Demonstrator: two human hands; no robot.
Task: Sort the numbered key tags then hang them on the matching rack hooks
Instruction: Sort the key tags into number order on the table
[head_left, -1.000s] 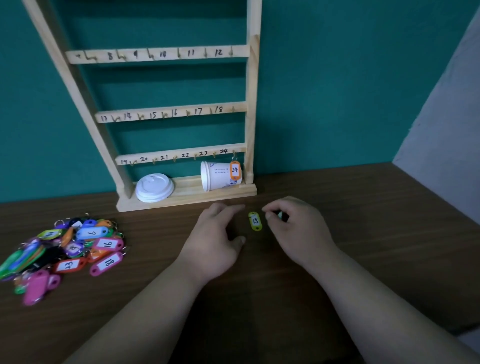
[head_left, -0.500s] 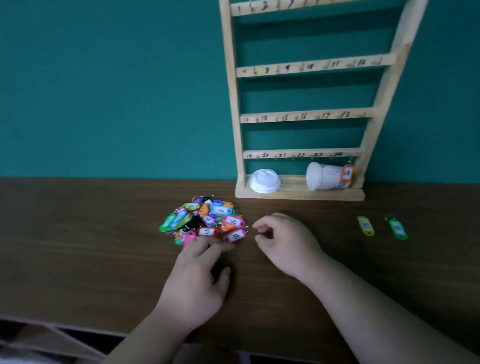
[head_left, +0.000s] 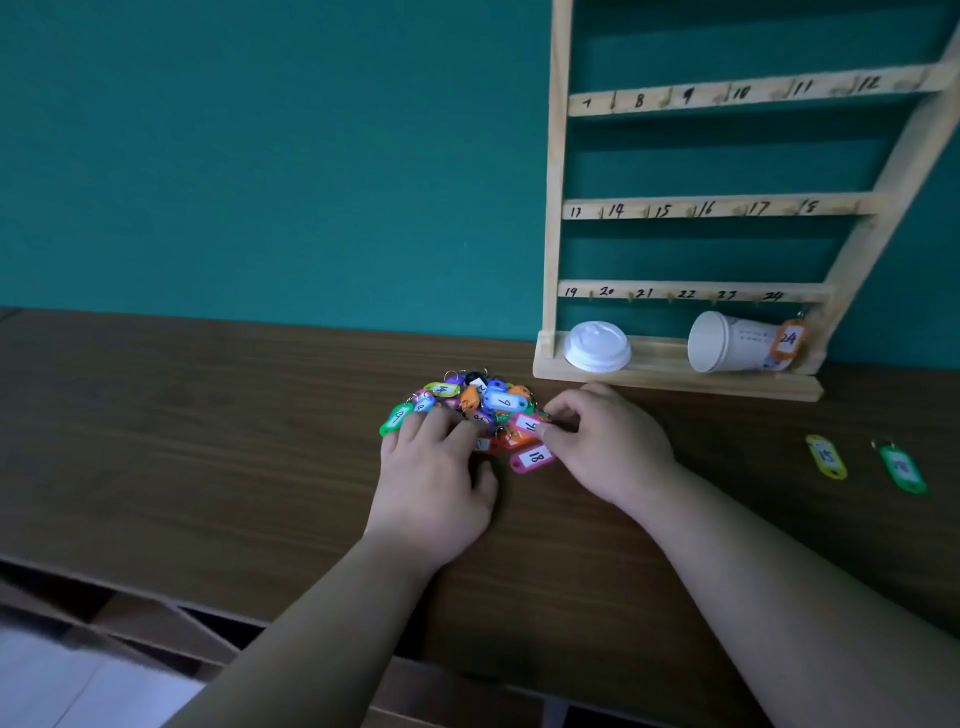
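Note:
A heap of coloured numbered key tags lies on the brown table in front of the wooden rack. My left hand rests on the heap's near left side with its fingers straight. My right hand is at the heap's right edge, fingers curled, thumb and forefinger pinching the end of the pink tag 16. The pink tag 18 lies just below it. A yellow tag 15 and a green tag lie apart at the right. The orange tag 24 hangs from the rack's lowest rail.
A white paper cup lies on its side on the rack's base shelf, and its white lid sits to the left. The table's front edge runs close below my forearms. A teal wall stands behind the rack.
The view swung left from the two single tags to the heap. Both hands moved onto the heap: the left now lies on it, and the right has closed on tag 16.

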